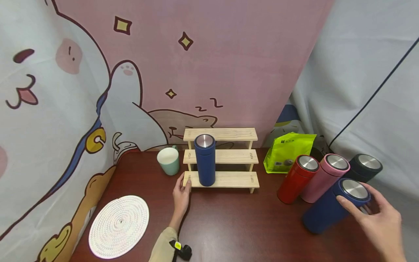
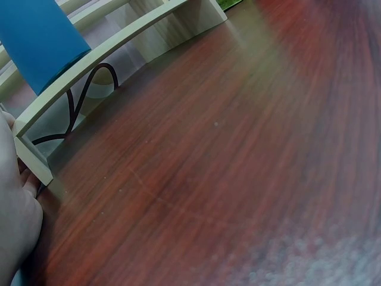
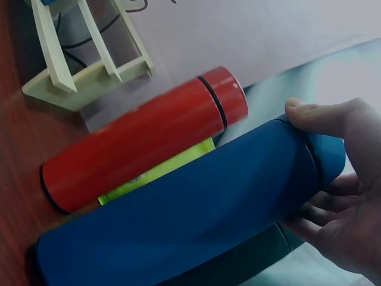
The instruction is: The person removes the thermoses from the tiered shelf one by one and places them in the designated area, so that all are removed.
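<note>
A three-tier wooden display rack point(image 1: 226, 179) stands against the back wall. My left hand point(image 1: 182, 194) holds the left end of its bottom step, thumb on top; in the left wrist view, fingers point(image 2: 27, 182) show behind the rack's end leg. On that step a blue thermos point(image 1: 206, 163) with a steel lid top stands upright. My right hand point(image 1: 376, 214) grips a second blue thermos point(image 1: 327, 209) around its lid end. In the right wrist view its thumb point(image 3: 318, 116) lies on one side and the other fingers on the opposite side. Whether its base touches the table cannot be told.
Beside the right hand stand a red thermos point(image 1: 294, 182), a pink thermos point(image 1: 322, 182) and a black thermos point(image 1: 361, 169). Behind them is a lime-green bag point(image 1: 288, 151). A mint cup point(image 1: 170, 165) and a round woven mat point(image 1: 119, 227) are at left on the brown table point(image 1: 235, 222).
</note>
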The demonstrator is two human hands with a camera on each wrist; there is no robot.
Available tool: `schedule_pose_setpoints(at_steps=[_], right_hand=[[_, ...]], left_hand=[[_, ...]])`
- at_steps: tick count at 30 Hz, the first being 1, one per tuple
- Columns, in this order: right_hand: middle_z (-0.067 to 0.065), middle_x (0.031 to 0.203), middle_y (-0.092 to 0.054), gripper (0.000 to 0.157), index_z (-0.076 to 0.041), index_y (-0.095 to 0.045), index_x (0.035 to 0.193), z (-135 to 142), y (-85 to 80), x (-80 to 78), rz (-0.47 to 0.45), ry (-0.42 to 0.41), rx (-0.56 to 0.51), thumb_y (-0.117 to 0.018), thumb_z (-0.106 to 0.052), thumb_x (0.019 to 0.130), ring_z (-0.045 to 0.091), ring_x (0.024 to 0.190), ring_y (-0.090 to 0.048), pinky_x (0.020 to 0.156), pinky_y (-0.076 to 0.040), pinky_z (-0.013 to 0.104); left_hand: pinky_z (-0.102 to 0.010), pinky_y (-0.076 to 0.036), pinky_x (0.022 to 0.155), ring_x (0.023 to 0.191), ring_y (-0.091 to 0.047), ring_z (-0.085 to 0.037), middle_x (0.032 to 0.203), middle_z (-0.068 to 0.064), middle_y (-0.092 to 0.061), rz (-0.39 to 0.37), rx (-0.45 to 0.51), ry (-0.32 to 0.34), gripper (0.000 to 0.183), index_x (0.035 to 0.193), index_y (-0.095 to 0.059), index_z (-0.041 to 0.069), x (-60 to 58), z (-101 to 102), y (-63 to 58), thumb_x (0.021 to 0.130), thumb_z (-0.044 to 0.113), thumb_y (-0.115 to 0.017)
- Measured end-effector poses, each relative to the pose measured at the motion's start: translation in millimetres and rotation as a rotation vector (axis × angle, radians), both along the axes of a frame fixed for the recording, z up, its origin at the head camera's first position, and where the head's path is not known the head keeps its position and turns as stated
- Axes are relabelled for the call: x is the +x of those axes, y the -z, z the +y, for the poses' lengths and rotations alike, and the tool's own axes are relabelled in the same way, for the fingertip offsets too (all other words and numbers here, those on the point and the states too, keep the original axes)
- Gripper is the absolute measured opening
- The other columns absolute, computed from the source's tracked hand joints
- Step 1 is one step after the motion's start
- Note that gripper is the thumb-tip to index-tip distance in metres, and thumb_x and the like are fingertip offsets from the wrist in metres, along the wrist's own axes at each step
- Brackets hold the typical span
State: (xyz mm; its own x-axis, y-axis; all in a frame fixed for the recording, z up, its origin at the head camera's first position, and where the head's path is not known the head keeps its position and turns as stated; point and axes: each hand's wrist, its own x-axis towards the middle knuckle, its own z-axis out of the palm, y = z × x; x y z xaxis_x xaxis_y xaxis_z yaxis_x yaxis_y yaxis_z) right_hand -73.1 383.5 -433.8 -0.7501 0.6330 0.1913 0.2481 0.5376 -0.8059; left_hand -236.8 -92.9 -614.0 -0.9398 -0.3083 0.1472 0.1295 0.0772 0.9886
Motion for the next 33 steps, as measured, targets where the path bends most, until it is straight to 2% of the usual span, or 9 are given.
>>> schedule_pose_setpoints(at_steps=[4,13,18,22,24,26,28,31,33], right_hand=[[-0.039,0.101,-0.053,0.080,-0.020,-0.052,0.149,8,0.4,-0.4,-0.019,0.056,-0.004,-0.089,-0.029,0.079,-0.033,0.075,-0.042,0.076,-0.037,-0.006],[-0.039,0.101,-0.055,0.071,-0.019,-0.055,0.145,28,2.1,-1.5,0.050,0.121,-0.088,-0.086,-0.020,0.081,-0.031,0.075,-0.046,0.072,-0.039,-0.005],[-0.021,0.136,-0.056,0.072,-0.023,-0.047,0.151,37,2.2,-5.2,0.065,0.153,-0.194,-0.079,-0.014,0.087,-0.020,0.112,-0.052,0.087,-0.039,-0.003],[-0.017,0.140,-0.054,0.072,-0.025,-0.043,0.153,43,3.6,-6.2,0.081,0.185,-0.174,-0.076,-0.014,0.090,-0.013,0.126,-0.047,0.101,-0.034,0.002],[-0.015,0.140,-0.053,0.072,-0.024,-0.041,0.154,45,5.5,-6.6,0.091,0.196,-0.161,-0.074,-0.014,0.091,-0.011,0.128,-0.047,0.105,-0.033,0.004],[-0.010,0.145,-0.051,0.073,-0.023,-0.038,0.156,48,8.1,-6.3,0.103,0.200,-0.139,-0.072,-0.015,0.092,-0.009,0.131,-0.045,0.109,-0.031,0.007],[-0.006,0.150,-0.048,0.073,-0.021,-0.036,0.157,50,10.6,-6.0,0.125,0.206,-0.147,-0.071,-0.015,0.092,-0.006,0.134,-0.044,0.108,-0.031,0.006],[-0.012,0.144,-0.051,0.071,-0.021,-0.039,0.155,54,13.8,-6.4,0.167,0.216,-0.164,-0.071,-0.014,0.092,-0.007,0.132,-0.046,0.108,-0.032,0.007],[-0.018,0.138,-0.053,0.070,-0.022,-0.040,0.154,56,15.6,-6.4,0.181,0.221,-0.166,-0.072,-0.015,0.091,-0.009,0.128,-0.047,0.109,-0.033,0.008]], left_hand=[[-0.019,-0.050,0.070,0.077,-0.064,-0.023,0.132,-0.014,-0.066,-0.004,0.005,-0.001,0.046,0.146,-0.055,0.015,0.9,-1,0.1,0.101,0.022,-0.064],[-0.017,-0.048,0.074,0.083,-0.058,-0.005,0.141,-0.014,-0.062,-0.010,-0.030,-0.018,0.047,0.146,-0.054,0.012,-0.5,-1,-0.3,0.101,0.020,-0.064],[-0.018,-0.048,0.074,0.084,-0.058,-0.007,0.140,-0.018,-0.061,-0.010,-0.028,-0.003,0.047,0.146,-0.053,0.004,6.7,0,-16.8,0.101,0.014,-0.063],[-0.017,-0.049,0.074,0.090,-0.062,-0.012,0.139,-0.022,-0.061,0.018,-0.051,0.000,0.045,0.143,-0.054,-0.002,14.8,2,-33.5,0.100,0.009,-0.063],[-0.017,-0.049,0.075,0.095,-0.061,-0.014,0.140,-0.023,-0.060,0.023,-0.050,-0.004,0.045,0.143,-0.054,-0.002,15.1,2,-34.1,0.100,0.008,-0.063],[-0.017,-0.049,0.077,0.098,-0.061,-0.010,0.141,-0.020,-0.060,0.025,-0.050,-0.016,0.045,0.143,-0.055,0.002,11.1,1,-24.9,0.100,0.011,-0.064],[-0.018,-0.049,0.076,0.090,-0.061,-0.008,0.141,-0.018,-0.061,0.019,-0.040,-0.013,0.046,0.145,-0.055,0.005,5.9,0,-13.9,0.100,0.015,-0.064],[-0.018,-0.048,0.074,0.081,-0.058,-0.003,0.140,-0.013,-0.062,0.007,-0.035,-0.013,0.047,0.146,-0.055,0.011,-0.5,-1,0.8,0.101,0.021,-0.064],[-0.019,-0.048,0.072,0.075,-0.056,-0.005,0.138,-0.014,-0.064,0.001,-0.032,-0.008,0.047,0.146,-0.055,0.011,0.0,-1,0.7,0.101,0.021,-0.064]])
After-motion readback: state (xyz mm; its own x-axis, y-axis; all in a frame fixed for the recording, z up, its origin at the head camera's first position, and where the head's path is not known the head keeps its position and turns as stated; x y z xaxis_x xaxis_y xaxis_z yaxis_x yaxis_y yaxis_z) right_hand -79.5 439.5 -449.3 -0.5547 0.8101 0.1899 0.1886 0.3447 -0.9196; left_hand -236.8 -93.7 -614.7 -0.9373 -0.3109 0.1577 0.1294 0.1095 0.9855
